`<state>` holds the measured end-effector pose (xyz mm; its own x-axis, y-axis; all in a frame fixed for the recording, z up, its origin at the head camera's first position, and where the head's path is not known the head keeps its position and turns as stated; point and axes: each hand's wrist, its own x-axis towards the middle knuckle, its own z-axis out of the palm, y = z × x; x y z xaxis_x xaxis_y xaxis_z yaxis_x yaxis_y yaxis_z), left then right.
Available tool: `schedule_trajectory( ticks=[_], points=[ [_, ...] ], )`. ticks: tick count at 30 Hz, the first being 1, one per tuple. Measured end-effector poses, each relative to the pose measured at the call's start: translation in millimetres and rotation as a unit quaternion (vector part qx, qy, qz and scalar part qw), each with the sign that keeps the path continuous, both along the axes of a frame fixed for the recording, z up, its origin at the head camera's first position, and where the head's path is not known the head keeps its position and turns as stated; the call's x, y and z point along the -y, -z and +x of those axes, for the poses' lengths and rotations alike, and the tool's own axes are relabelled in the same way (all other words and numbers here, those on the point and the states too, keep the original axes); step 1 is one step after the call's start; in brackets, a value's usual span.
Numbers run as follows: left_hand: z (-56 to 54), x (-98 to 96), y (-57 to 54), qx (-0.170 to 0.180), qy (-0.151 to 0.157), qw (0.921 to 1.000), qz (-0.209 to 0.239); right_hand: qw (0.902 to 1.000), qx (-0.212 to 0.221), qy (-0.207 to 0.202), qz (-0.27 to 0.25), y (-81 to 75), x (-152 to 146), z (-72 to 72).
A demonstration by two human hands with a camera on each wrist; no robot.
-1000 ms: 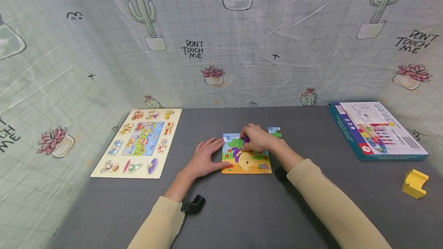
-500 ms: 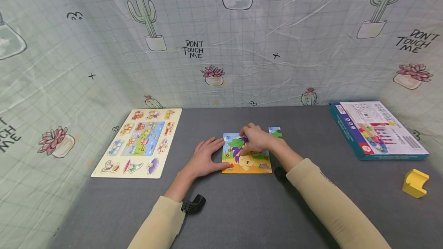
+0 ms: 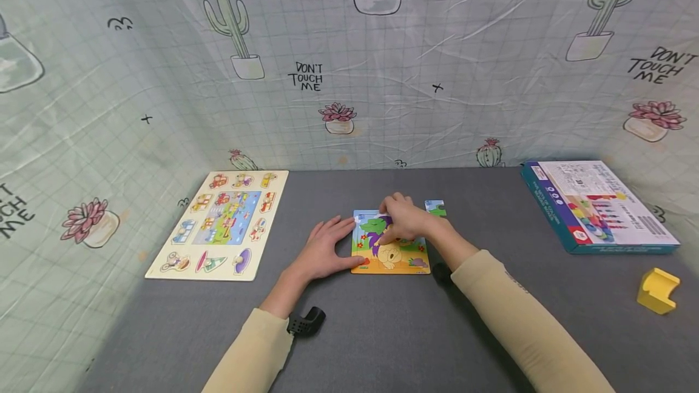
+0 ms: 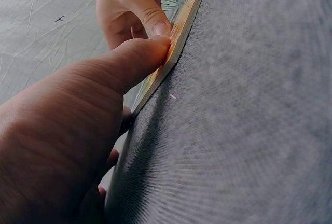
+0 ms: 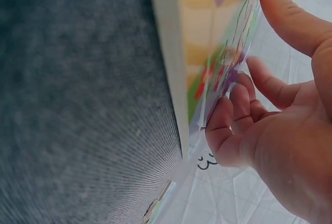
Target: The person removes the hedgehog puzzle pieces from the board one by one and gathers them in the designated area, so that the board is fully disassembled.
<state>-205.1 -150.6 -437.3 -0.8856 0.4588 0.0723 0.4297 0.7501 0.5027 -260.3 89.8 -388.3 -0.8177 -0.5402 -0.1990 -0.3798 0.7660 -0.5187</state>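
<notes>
A small jigsaw puzzle (image 3: 389, 262) with a yellow and purple cartoon animal lies flat in its thin board at the middle of the table. My left hand (image 3: 323, 252) rests at its left side with fingers spread and straight; the thumb presses the lower left corner, and the left wrist view shows this thumb (image 4: 140, 58) on the orange edge. My right hand (image 3: 405, 218) reaches over the upper half, its fingers curled and its thumb (image 5: 290, 16) down, pinching a puzzle piece (image 3: 385, 222) that it mostly hides. A loose blue and green puzzle piece (image 3: 435, 207) lies behind the right hand.
At the left lies a cream picture board (image 3: 248, 268) with several vehicle and toy shapes. A teal and white box (image 3: 611, 199) stands at the back right, and a yellow block (image 3: 658, 290) sits in front of it. A patterned cloth (image 3: 393, 114) hangs behind the grey table.
The right hand's fingers shift very slightly over the puzzle's upper part. The left hand, the puzzle and the loose piece stay in place; the view drifts a little.
</notes>
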Motion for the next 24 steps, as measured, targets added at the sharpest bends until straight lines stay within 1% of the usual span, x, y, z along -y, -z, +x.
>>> schedule_trajectory(
  ticks=[3,11,14,19,24],
  points=[
    [0.0,-0.4,0.3,-0.001,0.000,1.0000,-0.001,0.9999,-0.002,0.005,-0.015,0.1,-1,1.0],
    [0.1,0.1,1.5,-0.001,0.000,1.0000,0.000,0.9986,-0.031,0.006,-0.043,1.3,-6,1.4],
    [0.4,0.2,1.4,0.002,-0.001,1.0000,0.000,0.9973,-0.038,0.003,-0.062,1.6,-9,1.0],
    [0.1,-0.1,1.0,0.002,-0.002,1.0000,-0.002,0.9945,-0.029,-0.003,-0.101,2.4,-14,-0.6],
    [-0.7,-0.4,1.3,0.003,-0.003,1.0000,-0.005,0.9949,-0.023,-0.007,-0.098,5.5,-16,-3.0]
  ],
)
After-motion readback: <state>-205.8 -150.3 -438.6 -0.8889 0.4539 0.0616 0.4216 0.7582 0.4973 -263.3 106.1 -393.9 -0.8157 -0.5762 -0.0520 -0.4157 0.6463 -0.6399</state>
